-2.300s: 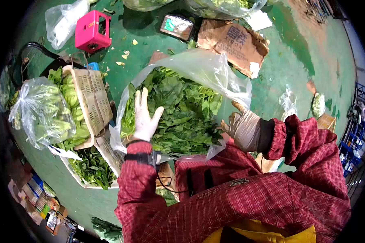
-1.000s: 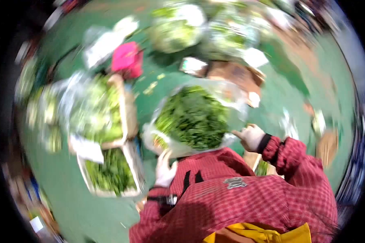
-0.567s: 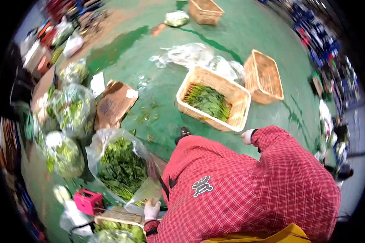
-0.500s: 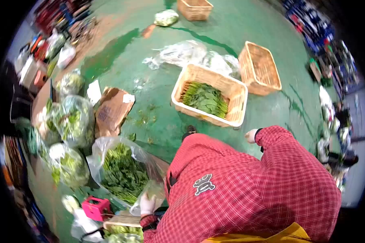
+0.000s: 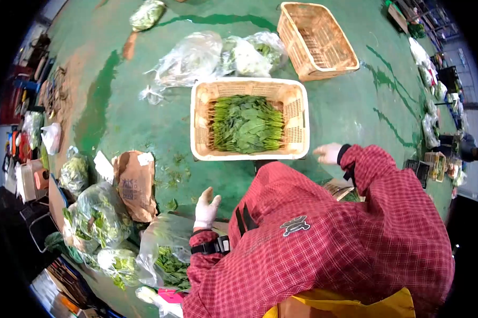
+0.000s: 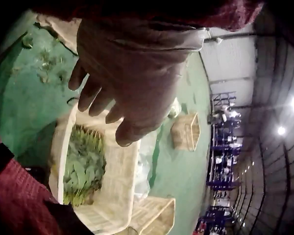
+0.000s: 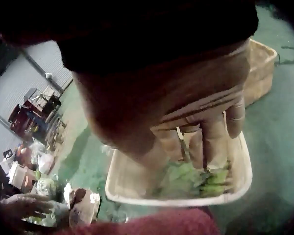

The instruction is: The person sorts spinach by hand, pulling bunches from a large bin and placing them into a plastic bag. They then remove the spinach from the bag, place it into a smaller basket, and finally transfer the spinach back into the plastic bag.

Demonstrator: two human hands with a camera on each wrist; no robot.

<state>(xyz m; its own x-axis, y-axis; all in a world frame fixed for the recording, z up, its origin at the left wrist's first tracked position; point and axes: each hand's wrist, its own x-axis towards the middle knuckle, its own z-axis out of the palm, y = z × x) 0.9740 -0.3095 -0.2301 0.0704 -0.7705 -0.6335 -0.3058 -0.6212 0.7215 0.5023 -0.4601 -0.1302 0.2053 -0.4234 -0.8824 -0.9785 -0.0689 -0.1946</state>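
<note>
In the head view a cream plastic crate (image 5: 197, 119) stands in front of the knees, with leafy greens (image 5: 248, 124) laid in it, stems to both sides. My gloved left hand (image 5: 206, 210) hangs in the air left of the knee, fingers apart, holding nothing. Near the crate's lower right corner is my gloved right hand (image 5: 328, 153), touching nothing. The left wrist view shows the left hand (image 6: 132, 73) with loose fingers and the crate (image 6: 122, 181) beyond. In the right wrist view the right hand (image 7: 176, 107) has slightly bent fingers, nothing in them.
An empty crate (image 5: 324, 42) lies at the upper right, beside clear bags (image 5: 196, 55). On the left are bagged vegetables (image 5: 103, 214), flattened cardboard (image 5: 135, 185) and an open bag of greens (image 5: 172, 265). A pink stool (image 5: 170, 296) shows at the bottom.
The body has turned from the bag of greens on the left toward the crate. My left hand has left the bag's edge and is raised; my right hand has come beside the crate's corner.
</note>
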